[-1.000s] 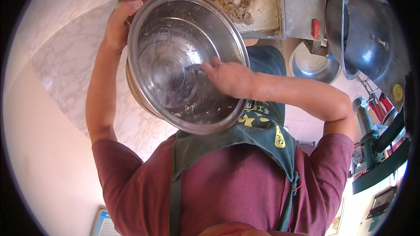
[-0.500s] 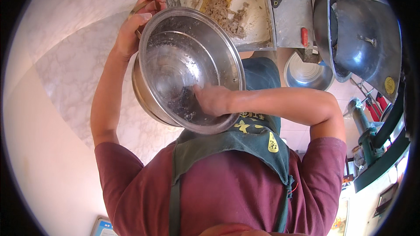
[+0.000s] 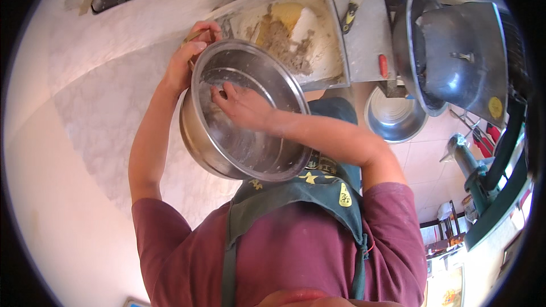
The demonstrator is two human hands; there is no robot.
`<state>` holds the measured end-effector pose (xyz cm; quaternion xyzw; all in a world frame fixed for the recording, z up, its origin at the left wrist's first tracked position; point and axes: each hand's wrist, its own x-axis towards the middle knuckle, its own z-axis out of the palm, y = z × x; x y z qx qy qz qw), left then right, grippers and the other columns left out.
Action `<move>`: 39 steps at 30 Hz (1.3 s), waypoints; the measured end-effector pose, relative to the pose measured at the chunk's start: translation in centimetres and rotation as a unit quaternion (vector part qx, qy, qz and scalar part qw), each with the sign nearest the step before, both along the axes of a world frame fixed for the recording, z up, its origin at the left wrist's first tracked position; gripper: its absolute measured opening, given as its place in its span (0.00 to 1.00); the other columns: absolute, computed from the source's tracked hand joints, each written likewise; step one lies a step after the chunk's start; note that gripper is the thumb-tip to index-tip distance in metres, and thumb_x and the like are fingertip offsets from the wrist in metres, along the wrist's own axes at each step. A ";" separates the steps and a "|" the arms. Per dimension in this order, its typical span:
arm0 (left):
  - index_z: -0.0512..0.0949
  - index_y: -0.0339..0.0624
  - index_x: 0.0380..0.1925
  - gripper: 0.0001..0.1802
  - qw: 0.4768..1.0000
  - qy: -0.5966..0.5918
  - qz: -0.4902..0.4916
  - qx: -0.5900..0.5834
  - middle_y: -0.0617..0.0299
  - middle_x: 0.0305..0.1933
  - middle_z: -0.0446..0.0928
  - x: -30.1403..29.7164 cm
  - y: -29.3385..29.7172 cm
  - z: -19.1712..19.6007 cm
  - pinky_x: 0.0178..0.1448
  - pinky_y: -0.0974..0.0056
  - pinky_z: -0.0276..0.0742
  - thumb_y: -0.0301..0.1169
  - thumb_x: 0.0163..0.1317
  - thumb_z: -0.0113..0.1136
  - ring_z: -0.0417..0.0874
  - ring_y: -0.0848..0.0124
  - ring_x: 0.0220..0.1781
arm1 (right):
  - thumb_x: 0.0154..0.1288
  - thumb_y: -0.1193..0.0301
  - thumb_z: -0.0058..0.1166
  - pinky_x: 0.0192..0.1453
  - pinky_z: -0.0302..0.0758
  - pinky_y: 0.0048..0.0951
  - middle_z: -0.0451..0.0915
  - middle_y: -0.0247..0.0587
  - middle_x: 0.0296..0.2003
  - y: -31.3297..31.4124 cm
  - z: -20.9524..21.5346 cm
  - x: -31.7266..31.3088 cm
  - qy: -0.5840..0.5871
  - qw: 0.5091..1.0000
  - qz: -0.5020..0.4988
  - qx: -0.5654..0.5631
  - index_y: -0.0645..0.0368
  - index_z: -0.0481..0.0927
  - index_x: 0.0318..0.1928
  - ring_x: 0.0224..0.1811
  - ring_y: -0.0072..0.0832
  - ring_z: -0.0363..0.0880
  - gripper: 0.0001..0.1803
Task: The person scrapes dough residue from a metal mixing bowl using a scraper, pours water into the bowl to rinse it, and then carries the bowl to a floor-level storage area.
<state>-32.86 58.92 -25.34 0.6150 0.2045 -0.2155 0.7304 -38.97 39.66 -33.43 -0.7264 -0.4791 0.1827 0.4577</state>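
Observation:
A deep stainless steel pot [image 3: 196, 142] is tilted in front of my apron, its mouth turned toward me. My left hand [image 3: 196, 54] is closed round the loop handle on its far left side. Inside the pot, my right hand [image 3: 245, 107] touches or nearly touches the inner wall, thumb and forefinger apart and the other fingers partly hidden. Pale wet residue and flecks cling to the metal. Just beyond the pot is a shallow tray [image 3: 343, 45] holding white flour [image 3: 324, 59], a yellow powder [image 3: 287, 14] and a greyish-brown lumpy mass [image 3: 281, 48].
Right of the tray, a metal surface [image 3: 367, 34] carries a yellow-and-black-handled tool [image 3: 350, 17] and a red-handled one [image 3: 383, 65]. A large metal basin [image 3: 406, 51] with a dark lid [image 3: 460, 51] stands farther right. Below sits another steel basin [image 3: 395, 111], near a green machine [image 3: 478, 176].
My right hand has moved from the pot's bottom up toward its far left wall. The pot sits slightly lower in view. My left hand keeps its hold on the handle.

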 end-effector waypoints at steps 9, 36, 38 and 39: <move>0.73 0.46 0.56 0.22 0.997 0.000 0.083 0.001 0.62 0.46 0.78 -4.2 6.6 -4.4 0.59 0.64 0.75 0.41 0.64 0.52 0.80 0.68 0.52 | 0.73 0.57 0.50 0.49 0.77 0.51 0.84 0.58 0.39 -19.1 -4.4 12.1 0.255 0.917 -0.162 -0.262 0.62 0.83 0.46 0.43 0.55 0.83 0.20; 0.66 0.38 0.69 0.31 0.962 -0.092 0.249 -0.054 0.47 0.64 0.74 -14.3 8.9 -4.0 0.68 0.55 0.75 0.40 0.69 0.52 0.78 0.57 0.64 | 0.68 0.63 0.52 0.50 0.76 0.45 0.78 0.44 0.39 -25.1 -12.3 16.6 -0.243 0.855 -0.176 -0.423 0.39 0.84 0.52 0.46 0.42 0.80 0.15; 0.67 0.37 0.68 0.30 0.957 -0.129 0.260 -0.002 0.47 0.64 0.74 -14.8 9.8 -2.4 0.68 0.55 0.75 0.39 0.69 0.52 0.78 0.57 0.64 | 0.68 0.63 0.52 0.47 0.76 0.45 0.77 0.44 0.38 -22.6 -8.3 15.9 -0.313 0.856 -0.187 -0.368 0.41 0.84 0.50 0.43 0.42 0.80 0.13; 0.68 0.37 0.67 0.29 0.958 -0.130 0.254 -0.004 0.47 0.64 0.75 -14.9 8.9 -2.8 0.68 0.55 0.75 0.38 0.69 0.51 0.78 0.58 0.64 | 0.69 0.63 0.51 0.45 0.76 0.46 0.77 0.44 0.37 -23.9 -7.7 14.4 -0.292 0.886 -0.217 -0.287 0.42 0.84 0.49 0.41 0.43 0.80 0.12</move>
